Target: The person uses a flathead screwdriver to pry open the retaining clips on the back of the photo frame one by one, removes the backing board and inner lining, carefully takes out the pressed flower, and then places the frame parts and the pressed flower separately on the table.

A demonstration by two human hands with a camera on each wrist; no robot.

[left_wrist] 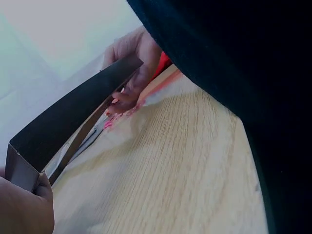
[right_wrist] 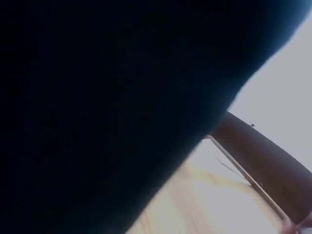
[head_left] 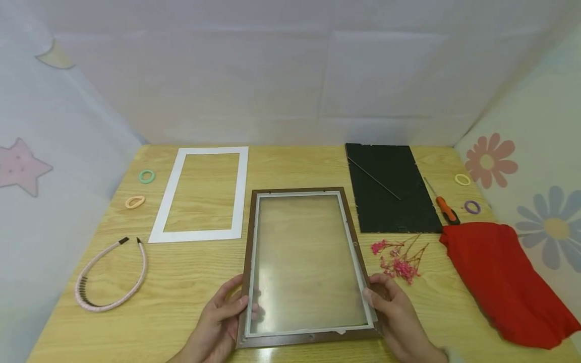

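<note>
Right wrist view (right_wrist: 122, 97) mostly sleeve-blocked

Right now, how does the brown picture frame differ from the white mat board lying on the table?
The picture frame is dark brown with a glass pane; the white mat board is an open border showing the table through it. The left hand and right hand grip the frame's near corners; the mat board lies flat, untouched, farther left. Both are upright rectangles.

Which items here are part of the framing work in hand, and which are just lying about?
In hand: frame, gripped by left hand and right hand; likely mat, backing, dried flowers, screwdriver.
Lying about: headband, hair ties, red cloth.
</note>
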